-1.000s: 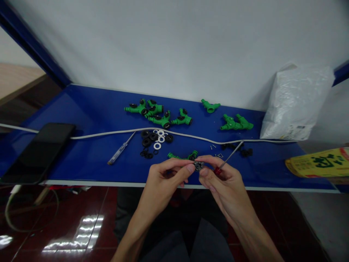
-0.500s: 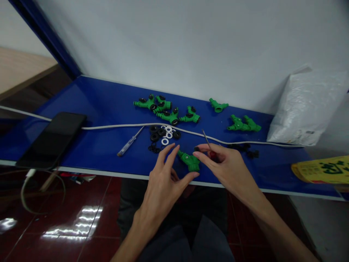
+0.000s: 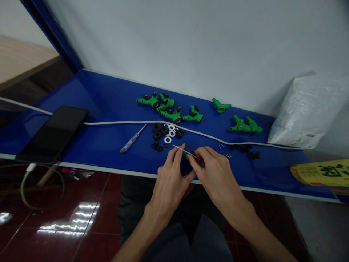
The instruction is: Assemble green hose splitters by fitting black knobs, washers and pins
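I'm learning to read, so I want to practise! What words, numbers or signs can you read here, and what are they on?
No text is clear enough to quote.
Yellow package: large dark green characters, too blurred to read; smaller print, too blurred as well.
White plastic package: a pale label with a small dark patch, too small and blurred to read.
Phone: dark screen, no writing visible.

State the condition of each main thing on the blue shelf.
Phone: screen dark.
Clear-handled screwdriver: lying loose.
Red-handled screwdriver: held in the right hand.
Near-edge green fitting: mostly hidden.
Four rear-left green fittings: black knobs on.
Rear-right green fittings: no black knobs showing.
White washers: loose.
Screws: lying loose.
White bag: standing.
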Motion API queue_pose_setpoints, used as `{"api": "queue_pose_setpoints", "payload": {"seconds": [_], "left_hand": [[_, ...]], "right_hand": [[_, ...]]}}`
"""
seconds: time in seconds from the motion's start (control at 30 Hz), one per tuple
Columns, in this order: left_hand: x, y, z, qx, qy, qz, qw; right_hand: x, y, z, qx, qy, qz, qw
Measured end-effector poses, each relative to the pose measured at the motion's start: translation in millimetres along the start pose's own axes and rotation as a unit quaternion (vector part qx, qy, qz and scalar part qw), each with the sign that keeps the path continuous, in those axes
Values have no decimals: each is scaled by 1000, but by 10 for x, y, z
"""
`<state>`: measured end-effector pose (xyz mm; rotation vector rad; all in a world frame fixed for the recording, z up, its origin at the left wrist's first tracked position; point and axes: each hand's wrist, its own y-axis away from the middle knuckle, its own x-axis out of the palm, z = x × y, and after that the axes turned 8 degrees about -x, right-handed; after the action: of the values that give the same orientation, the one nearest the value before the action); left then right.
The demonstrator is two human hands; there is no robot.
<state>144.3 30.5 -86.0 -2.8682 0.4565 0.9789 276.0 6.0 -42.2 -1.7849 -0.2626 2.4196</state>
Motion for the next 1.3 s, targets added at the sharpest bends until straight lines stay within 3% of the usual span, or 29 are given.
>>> {"api": "queue_pose_setpoints", "payload": {"seconds": [0.23,0.5,0.63,0.8,0.9,1.03,1.3], "left_hand": [[20,14,-12,-3,0,-1,1000],[48,8,-25,0,18,-9,1000],[24,3,-14,4,22,-1,1000],[-14,-17,-3,19,32,11,999],[-20,-32,5,14,31,11,999],[-19,-42,11,28,21,8,999],[-27,-52,-7,22,3,6,1000]], "right_hand": [[-18,-18,11,-19,-16,52,998],[-79,-18,-104,-11,-70,60,996],[-244,64,-120,-4,-96,44,994],[-611,77,-544,-27,-104,47,993],[-732,82,-959,17,-62,47,997],[-641,187,-1288,47,-4,39,998],[-276,255,-1227,40,35,10,999]]}}
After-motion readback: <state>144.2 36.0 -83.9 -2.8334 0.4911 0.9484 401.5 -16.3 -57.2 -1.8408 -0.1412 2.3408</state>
